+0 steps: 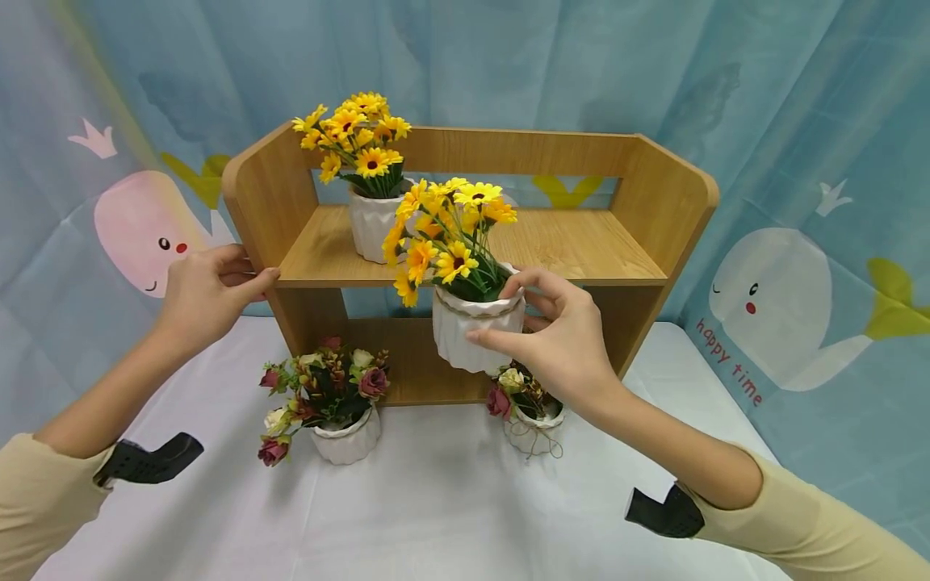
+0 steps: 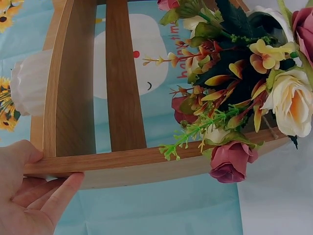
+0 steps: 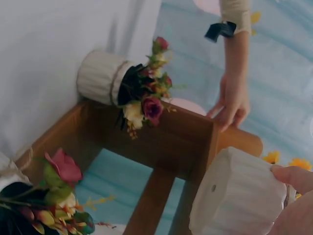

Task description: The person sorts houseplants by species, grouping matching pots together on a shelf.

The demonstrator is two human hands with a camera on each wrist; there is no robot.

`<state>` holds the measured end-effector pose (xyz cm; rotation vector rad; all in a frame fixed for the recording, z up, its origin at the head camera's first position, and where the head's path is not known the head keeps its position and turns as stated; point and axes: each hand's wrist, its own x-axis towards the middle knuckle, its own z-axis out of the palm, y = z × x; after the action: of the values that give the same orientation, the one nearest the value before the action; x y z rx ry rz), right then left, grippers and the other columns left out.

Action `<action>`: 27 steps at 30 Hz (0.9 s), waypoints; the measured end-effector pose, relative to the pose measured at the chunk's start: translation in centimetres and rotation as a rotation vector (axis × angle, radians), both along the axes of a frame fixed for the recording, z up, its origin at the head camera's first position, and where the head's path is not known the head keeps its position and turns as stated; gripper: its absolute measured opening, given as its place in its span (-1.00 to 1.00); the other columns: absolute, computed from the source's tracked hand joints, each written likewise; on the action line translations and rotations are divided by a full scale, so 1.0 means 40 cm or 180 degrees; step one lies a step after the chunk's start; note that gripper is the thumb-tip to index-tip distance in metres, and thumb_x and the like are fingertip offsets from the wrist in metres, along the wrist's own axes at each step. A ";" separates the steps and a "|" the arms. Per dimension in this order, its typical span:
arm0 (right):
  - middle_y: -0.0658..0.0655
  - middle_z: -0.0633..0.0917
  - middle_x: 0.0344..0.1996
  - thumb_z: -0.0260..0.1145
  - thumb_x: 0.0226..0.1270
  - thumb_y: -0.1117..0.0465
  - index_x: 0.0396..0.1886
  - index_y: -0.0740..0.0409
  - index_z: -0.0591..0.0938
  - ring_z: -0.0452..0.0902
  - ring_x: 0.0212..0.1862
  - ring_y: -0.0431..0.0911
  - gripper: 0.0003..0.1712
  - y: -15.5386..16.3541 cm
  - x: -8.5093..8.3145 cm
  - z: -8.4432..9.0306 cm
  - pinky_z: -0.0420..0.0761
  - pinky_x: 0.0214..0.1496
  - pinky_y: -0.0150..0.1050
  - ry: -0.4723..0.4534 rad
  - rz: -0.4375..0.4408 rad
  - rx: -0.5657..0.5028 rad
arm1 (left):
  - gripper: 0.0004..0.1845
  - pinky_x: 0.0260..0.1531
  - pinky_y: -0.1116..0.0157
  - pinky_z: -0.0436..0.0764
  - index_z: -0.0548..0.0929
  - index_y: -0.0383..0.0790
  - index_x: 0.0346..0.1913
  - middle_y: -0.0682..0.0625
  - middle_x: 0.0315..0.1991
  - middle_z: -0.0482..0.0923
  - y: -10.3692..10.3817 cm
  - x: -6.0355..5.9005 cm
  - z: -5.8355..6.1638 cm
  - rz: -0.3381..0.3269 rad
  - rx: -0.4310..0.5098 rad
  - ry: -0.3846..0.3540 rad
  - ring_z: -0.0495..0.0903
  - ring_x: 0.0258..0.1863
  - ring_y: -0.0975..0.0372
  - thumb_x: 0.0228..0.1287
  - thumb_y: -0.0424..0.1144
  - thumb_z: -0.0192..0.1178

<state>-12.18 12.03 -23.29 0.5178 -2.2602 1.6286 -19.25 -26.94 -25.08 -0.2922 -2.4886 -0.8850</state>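
Backdrop: blue curtain [image 1: 508,56] printed with whales, hung behind everything.
Table: white cloth [image 1: 436,500] over the whole near surface.
Shelf: wooden two-tier shelf unit [image 1: 647,202] at centre, far side of the table.
Left hand: left hand [image 1: 207,294] grips the shelf's left side panel, thumb on the front edge, fingers wrapped behind.
Right hand: right hand [image 1: 559,335] pinches the held pot, fingers spread round rim and wall.
Held pot: white ribbed pot of yellow daisies [image 1: 475,323], in the air just in front of the upper board's near edge, right of centre.
Handling (judgement): looks ceramic, so stiff, smooth, breakable; stems light and top-heavy. Best taken by the ribbed wall, not the flowers.
Shelved pot: second daisy pot [image 1: 374,218] stands on the upper board, left.
Rose pots: left rose pot [image 1: 345,436] and right rose pot [image 1: 534,428] on the cloth, near the shelf's foot.
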 end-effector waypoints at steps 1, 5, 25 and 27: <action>0.13 0.67 0.16 0.69 0.02 0.43 -0.19 0.27 0.63 0.75 -0.02 0.00 -0.58 0.002 -0.002 0.006 0.73 -0.12 -0.35 -0.0005 0.0012 -0.0020 | -0.55 -0.37 0.81 0.41 0.64 -0.61 0.17 -0.55 -0.04 0.70 0.000 0.001 0.000 0.0001 0.0001 -0.0007 0.84 -0.32 0.16 0.46 -0.25 0.36; 0.12 0.66 0.09 0.68 0.03 0.43 -0.20 0.26 0.62 0.74 -0.01 -0.02 -0.58 0.009 -0.011 0.028 0.71 -0.15 -0.37 -0.0009 0.0020 -0.0053 | -0.55 -0.37 0.82 0.40 0.64 -0.61 0.17 -0.56 -0.04 0.69 0.001 0.003 0.000 0.0012 -0.0001 -0.0024 0.78 -0.18 -0.25 0.47 -0.25 0.35; 0.04 0.63 0.12 0.64 0.09 0.45 -0.23 0.21 0.56 0.76 0.15 0.01 -0.60 0.047 -0.104 0.100 0.73 -0.14 -0.42 0.0122 -0.0062 -0.0117 | -0.55 -0.39 0.82 0.40 0.63 -0.63 0.16 -0.57 -0.05 0.69 0.002 0.005 0.002 -0.0017 0.0071 -0.0034 0.35 -0.47 0.96 0.47 -0.26 0.34; 0.06 0.63 0.17 0.64 0.09 0.44 -0.23 0.21 0.56 0.76 0.16 0.02 -0.60 0.051 -0.115 0.105 0.72 -0.18 -0.42 0.0138 -0.0084 -0.0094 | -0.56 -0.38 0.82 0.40 0.63 -0.63 0.16 -0.57 -0.05 0.69 0.003 0.006 0.003 -0.0007 0.0058 -0.0031 0.51 -0.47 0.84 0.47 -0.25 0.34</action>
<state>-16.79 14.07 -19.08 0.5089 -2.1992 1.6198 -19.01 -26.81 -24.95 -0.2852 -2.4884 -0.9117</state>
